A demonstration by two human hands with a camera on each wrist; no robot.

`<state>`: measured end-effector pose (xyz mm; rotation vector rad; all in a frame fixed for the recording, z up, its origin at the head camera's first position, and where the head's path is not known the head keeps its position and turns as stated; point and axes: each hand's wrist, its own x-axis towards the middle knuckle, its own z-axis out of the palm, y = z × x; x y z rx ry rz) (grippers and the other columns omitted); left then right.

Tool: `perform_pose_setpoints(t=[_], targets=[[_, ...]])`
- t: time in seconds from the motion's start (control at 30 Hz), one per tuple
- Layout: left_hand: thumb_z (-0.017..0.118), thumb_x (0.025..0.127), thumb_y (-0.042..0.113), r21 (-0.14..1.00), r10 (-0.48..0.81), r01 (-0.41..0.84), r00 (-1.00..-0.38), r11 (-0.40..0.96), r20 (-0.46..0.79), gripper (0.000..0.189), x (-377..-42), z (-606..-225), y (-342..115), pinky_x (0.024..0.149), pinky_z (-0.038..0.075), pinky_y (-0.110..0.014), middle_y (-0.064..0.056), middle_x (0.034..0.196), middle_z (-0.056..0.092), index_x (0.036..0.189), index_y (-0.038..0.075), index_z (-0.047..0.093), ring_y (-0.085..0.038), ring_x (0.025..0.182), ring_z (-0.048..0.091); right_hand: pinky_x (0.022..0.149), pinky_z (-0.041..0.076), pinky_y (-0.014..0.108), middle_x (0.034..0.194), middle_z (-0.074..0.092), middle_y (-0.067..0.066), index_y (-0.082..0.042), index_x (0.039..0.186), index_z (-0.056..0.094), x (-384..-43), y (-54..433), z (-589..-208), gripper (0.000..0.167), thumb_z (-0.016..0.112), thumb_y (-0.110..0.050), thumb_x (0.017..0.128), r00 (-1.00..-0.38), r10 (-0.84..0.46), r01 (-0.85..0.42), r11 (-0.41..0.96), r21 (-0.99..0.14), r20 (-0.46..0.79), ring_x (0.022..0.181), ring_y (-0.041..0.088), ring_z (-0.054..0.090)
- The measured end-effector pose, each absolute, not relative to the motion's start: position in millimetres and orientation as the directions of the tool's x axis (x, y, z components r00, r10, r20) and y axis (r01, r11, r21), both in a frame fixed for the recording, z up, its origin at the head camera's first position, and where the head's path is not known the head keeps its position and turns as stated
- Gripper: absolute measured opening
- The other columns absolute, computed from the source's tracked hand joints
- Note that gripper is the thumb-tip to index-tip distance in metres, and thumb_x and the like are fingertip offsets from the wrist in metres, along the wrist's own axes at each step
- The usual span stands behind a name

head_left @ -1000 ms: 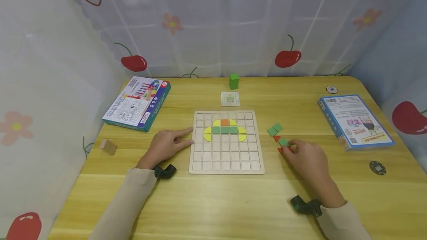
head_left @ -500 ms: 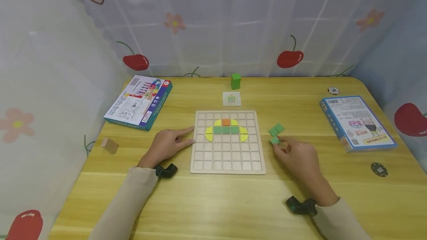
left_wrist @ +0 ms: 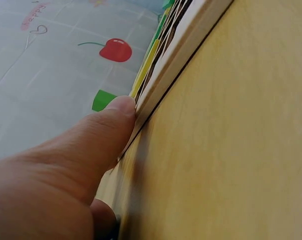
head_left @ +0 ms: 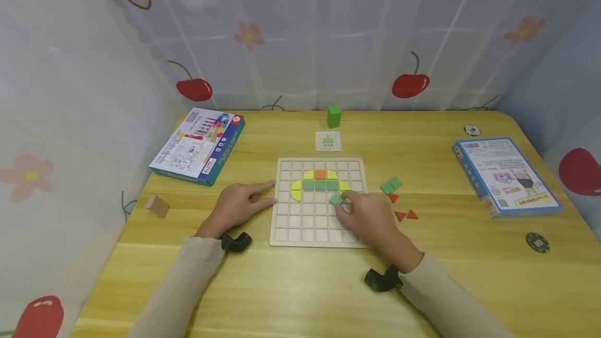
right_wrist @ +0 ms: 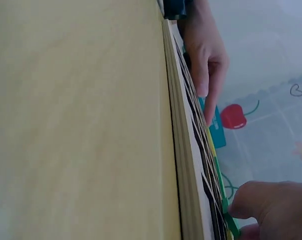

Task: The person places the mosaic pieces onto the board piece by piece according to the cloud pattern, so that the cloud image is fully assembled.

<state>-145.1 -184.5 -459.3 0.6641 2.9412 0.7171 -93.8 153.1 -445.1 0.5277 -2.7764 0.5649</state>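
Observation:
A wooden grid board (head_left: 295, 221) lies on the table. Set in its upper cells are an orange square tile (head_left: 320, 174), a row of green square tiles (head_left: 320, 185) and yellow curved tiles (head_left: 296, 195). My right hand (head_left: 373, 219) pinches another green square tile (head_left: 336, 198) between thumb and index finger, over the cells just below the green row. With index finger and thumb extended, my left hand (head_left: 236, 205) touches the board's left edge; the left wrist view shows the thumb (left_wrist: 121, 106) right at that edge.
Right of the board lie two green squares (head_left: 391, 185) and three red triangles (head_left: 412, 214). Behind it are a pattern card (head_left: 328, 141) and a green block (head_left: 334, 117). Boxes stand left (head_left: 197, 145) and right (head_left: 509, 176), with a wooden block (head_left: 157, 206) and chips (head_left: 537, 242) near them.
My right hand has picked up a green square tile from the loose pieces and carried it left over the board. The left hand has stayed at the board's edge.

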Motion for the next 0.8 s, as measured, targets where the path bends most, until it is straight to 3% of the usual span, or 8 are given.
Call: perform_pose_setpoints(t=[0.3, 0.47, 0.57, 0.8], targets=[[0.064, 0.095, 0.06, 0.45, 0.416, 0.395, -0.908, 0.801, 0.056, 0.053, -145.1, -460.2, -183.6, 0.056, 0.027, -0.032, 0.009, 0.056, 0.038, 0.143, 0.038, 0.061, -0.009, 0.054, 0.028, 0.039, 0.02, 0.025, 0.048, 0.041, -0.008, -0.005, 0.09, 0.074, -99.7, 145.0, -454.0, 0.024, 0.077, -0.029, 0.088, -0.852, -0.291, -0.423, 0.872, -0.245, 0.435, 0.042, 0.007, 0.028], [0.065, 0.095, 0.059, 0.449, 0.411, 0.395, -0.909, 0.801, 0.066, 0.052, -143.9, -461.4, -184.6, 0.055, 0.026, -0.032, 0.009, 0.057, 0.039, 0.142, 0.037, 0.062, -0.009, 0.053, 0.029, 0.04, 0.019, 0.025, 0.048, 0.037, -0.011, -0.008, 0.086, 0.071, -99.6, 143.5, -459.4, 0.024, 0.077, -0.032, 0.088, -0.838, -0.286, -0.442, 0.856, -0.27, 0.464, 0.042, 0.005, 0.025], [0.064, 0.095, 0.06, 0.446, 0.413, 0.397, -0.908, 0.802, 0.067, 0.053, -143.2, -462.3, -184.9, 0.055, 0.026, -0.031, 0.009, 0.057, 0.039, 0.142, 0.036, 0.062, -0.009, 0.053, 0.029, 0.039, 0.02, 0.025, 0.048, 0.035, -0.011, -0.009, 0.09, 0.071, -98.5, 143.2, -462.6, 0.024, 0.079, -0.031, 0.089, -0.841, -0.272, -0.446, 0.839, -0.313, 0.468, 0.042, 0.004, 0.024], [0.063, 0.095, 0.06, 0.448, 0.414, 0.4, -0.908, 0.8, 0.071, 0.053, -144.3, -461.6, -186.2, 0.055, 0.027, -0.031, 0.009, 0.058, 0.041, 0.142, 0.037, 0.062, -0.009, 0.053, 0.03, 0.042, 0.021, 0.024, 0.051, 0.037, -0.012, -0.011, 0.117, 0.076, -101.0, 143.3, -468.1, 0.03, 0.078, -0.027, 0.091, -0.818, -0.3, -0.492, 0.807, -0.327, 0.491, 0.044, 0.004, 0.028]])
